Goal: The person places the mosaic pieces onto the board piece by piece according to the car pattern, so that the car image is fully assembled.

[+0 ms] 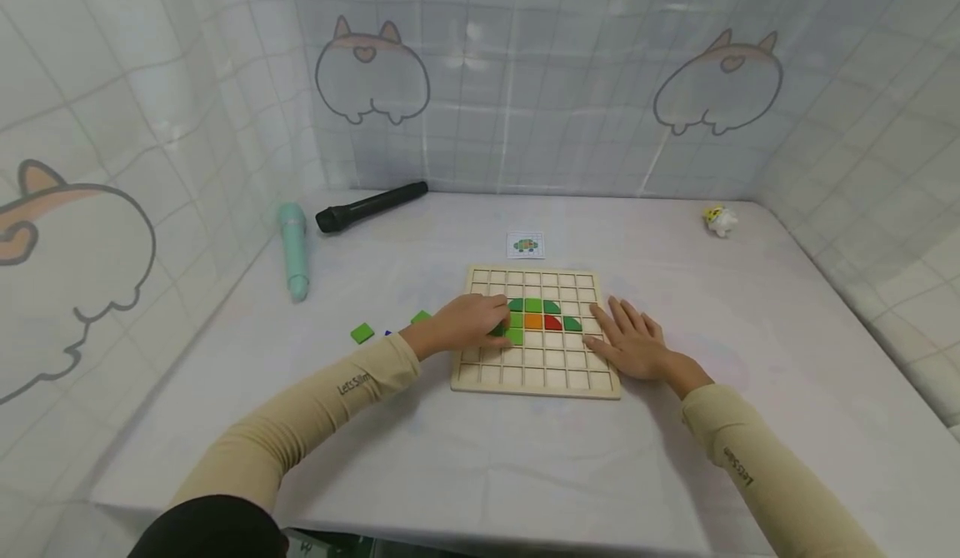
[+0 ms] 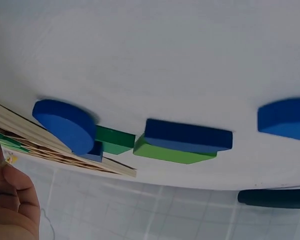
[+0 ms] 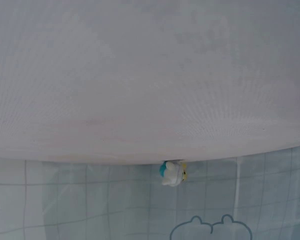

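Note:
A wooden grid board (image 1: 525,381) lies on the white-covered table. Green, orange and red tiles sit in its cells, among them an orange square (image 1: 533,321) and a red quarter-round tile (image 1: 552,322). Over the board's left part, my left hand (image 1: 471,323) pinches a dark green tile (image 1: 498,330), mostly hidden by the fingers. My left hand (image 2: 12,200) also shows at the corner of the left wrist view, at the board's edge. With fingers spread, my right hand (image 1: 633,343) rests on the board's right edge.
Loose blue tiles (image 2: 187,135) and green tiles (image 1: 362,333) lie left of the board. Behind it is a small picture card (image 1: 526,246). A mint microphone (image 1: 294,250) and a black microphone (image 1: 371,206) lie at back left, a small figurine (image 1: 721,221) at back right.

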Tool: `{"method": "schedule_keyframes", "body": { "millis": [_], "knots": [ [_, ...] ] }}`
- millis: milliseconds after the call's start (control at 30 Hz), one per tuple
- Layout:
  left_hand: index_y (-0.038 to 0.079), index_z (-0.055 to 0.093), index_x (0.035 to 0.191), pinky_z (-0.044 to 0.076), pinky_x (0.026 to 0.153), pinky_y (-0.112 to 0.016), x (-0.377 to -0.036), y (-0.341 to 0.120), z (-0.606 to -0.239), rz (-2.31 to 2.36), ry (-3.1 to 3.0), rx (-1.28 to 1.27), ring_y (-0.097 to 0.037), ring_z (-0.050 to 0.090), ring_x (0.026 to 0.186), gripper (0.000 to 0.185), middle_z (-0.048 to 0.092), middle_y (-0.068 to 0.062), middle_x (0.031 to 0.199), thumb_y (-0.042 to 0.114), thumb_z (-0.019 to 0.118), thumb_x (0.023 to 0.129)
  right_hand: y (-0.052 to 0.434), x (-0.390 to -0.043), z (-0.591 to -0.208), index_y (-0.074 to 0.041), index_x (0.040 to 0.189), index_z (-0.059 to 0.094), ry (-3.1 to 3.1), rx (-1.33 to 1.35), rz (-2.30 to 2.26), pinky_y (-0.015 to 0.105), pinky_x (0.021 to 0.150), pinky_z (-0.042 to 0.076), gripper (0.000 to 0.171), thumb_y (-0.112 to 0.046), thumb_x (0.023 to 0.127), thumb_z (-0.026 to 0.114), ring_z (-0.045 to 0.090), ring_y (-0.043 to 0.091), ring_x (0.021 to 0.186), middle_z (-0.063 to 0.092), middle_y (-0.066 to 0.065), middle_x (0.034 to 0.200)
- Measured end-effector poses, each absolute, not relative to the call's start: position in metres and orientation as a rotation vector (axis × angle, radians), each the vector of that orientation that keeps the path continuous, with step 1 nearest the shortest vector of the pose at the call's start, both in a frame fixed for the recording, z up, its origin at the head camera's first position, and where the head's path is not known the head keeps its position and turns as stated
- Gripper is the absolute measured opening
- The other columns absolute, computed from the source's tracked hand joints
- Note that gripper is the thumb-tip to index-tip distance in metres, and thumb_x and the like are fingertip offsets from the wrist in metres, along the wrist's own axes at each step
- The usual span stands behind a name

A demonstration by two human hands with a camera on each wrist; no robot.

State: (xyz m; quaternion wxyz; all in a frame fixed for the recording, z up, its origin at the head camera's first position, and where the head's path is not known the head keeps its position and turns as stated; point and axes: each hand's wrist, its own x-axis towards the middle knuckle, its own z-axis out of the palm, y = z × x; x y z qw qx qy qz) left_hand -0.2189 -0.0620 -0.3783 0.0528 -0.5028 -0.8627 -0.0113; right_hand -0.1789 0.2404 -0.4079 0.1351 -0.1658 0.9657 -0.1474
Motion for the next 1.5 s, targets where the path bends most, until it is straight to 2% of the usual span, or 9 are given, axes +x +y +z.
{"method": "schedule_keyframes", "body": {
  "millis": [233, 533, 767, 1000, 1233, 1500],
  "knots": [
    [0.008, 0.066, 0.096, 0.046, 0.064, -0.023, -0.221, -0.072, -0.374, -0.104, -2.680, -1.483, -0.011, 0.052, 0.069, 0.032, 0.055, 0.000, 0.089, 0.039, 0.068, 0.087, 0.239, -0.181, -0.413, -0.010, 0.153, 0.005, 2.787, -0.465, -0.410, 0.059, 0.104, -0.004, 0.082, -0.066, 0.094, 0.021, -0.010, 0.039, 0.139, -0.009, 0.021, 0.154],
    [0.008, 0.061, 0.112, 0.048, 0.079, -0.032, -0.232, -0.121, -0.361, -0.380, -3.033, -1.225, -0.018, 0.056, 0.093, 0.039, 0.053, -0.003, 0.109, 0.038, 0.068, 0.087, 0.240, -0.183, -0.415, -0.010, 0.153, 0.005, 2.795, -0.462, -0.396, 0.059, 0.104, -0.004, 0.081, -0.065, 0.095, 0.022, -0.009, 0.039, 0.139, -0.009, 0.020, 0.155],
    [0.009, 0.064, 0.113, 0.047, 0.075, -0.034, -0.238, -0.161, -0.366, -0.582, -3.150, -1.049, -0.018, 0.054, 0.085, 0.032, 0.053, -0.005, 0.109, 0.027, 0.071, 0.087, 0.243, -0.183, -0.414, -0.010, 0.153, 0.004, 2.801, -0.470, -0.404, 0.060, 0.104, -0.005, 0.082, -0.066, 0.094, 0.020, -0.009, 0.040, 0.139, -0.009, 0.021, 0.154],
    [0.008, 0.069, 0.105, 0.047, 0.072, -0.031, -0.243, -0.181, -0.379, -0.702, -3.152, -1.060, -0.017, 0.053, 0.081, 0.020, 0.056, -0.004, 0.101, 0.016, 0.071, 0.087, 0.244, -0.181, -0.417, -0.008, 0.152, 0.005, 2.801, -0.463, -0.409, 0.060, 0.104, -0.005, 0.084, -0.066, 0.094, 0.020, -0.009, 0.040, 0.139, -0.008, 0.022, 0.154],
    [0.011, 0.070, 0.107, 0.047, 0.076, -0.033, -0.246, -0.192, -0.383, -0.746, -3.139, -1.050, -0.016, 0.054, 0.084, 0.019, 0.058, -0.002, 0.101, 0.015, 0.067, 0.089, 0.243, -0.180, -0.417, -0.009, 0.152, 0.005, 2.802, -0.472, -0.416, 0.060, 0.103, -0.005, 0.081, -0.064, 0.095, 0.021, -0.009, 0.040, 0.139, -0.008, 0.022, 0.154],
    [0.009, 0.072, 0.107, 0.048, 0.072, -0.031, -0.245, -0.198, -0.382, -0.712, -3.071, -1.082, -0.014, 0.055, 0.082, 0.022, 0.059, 0.000, 0.099, 0.016, 0.070, 0.087, 0.242, -0.182, -0.416, -0.010, 0.153, 0.005, 2.813, -0.482, -0.417, 0.060, 0.104, -0.004, 0.081, -0.065, 0.095, 0.021, -0.009, 0.039, 0.139, -0.008, 0.021, 0.155]
  ]
}}
